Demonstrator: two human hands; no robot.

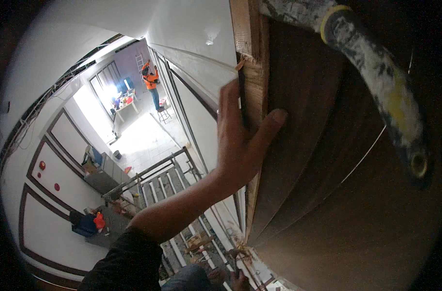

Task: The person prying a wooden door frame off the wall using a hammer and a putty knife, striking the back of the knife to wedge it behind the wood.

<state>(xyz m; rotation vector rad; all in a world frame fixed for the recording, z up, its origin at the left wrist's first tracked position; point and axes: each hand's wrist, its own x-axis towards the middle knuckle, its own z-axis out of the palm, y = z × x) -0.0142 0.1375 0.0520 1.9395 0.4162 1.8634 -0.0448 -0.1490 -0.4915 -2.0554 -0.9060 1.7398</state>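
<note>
My left hand reaches up from a dark sleeve and rests on the raw wooden edge of a dark wood panel. Its fingers lie along the white wall side, the thumb apart on the panel's face. The wood is splintered above the fingertips. Close by at the upper right, a tool with a curved, paint-smeared grey and yellow handle juts across the panel; its far end leaves the picture. Low at the bottom edge, my right hand is small and dim, seemingly closed round a thin dark thing.
Below me is a scaffold platform of pale bars with wood scraps on it. Far down the room, a person in an orange top stands on a stool. A table and a grey cabinet stand on the left.
</note>
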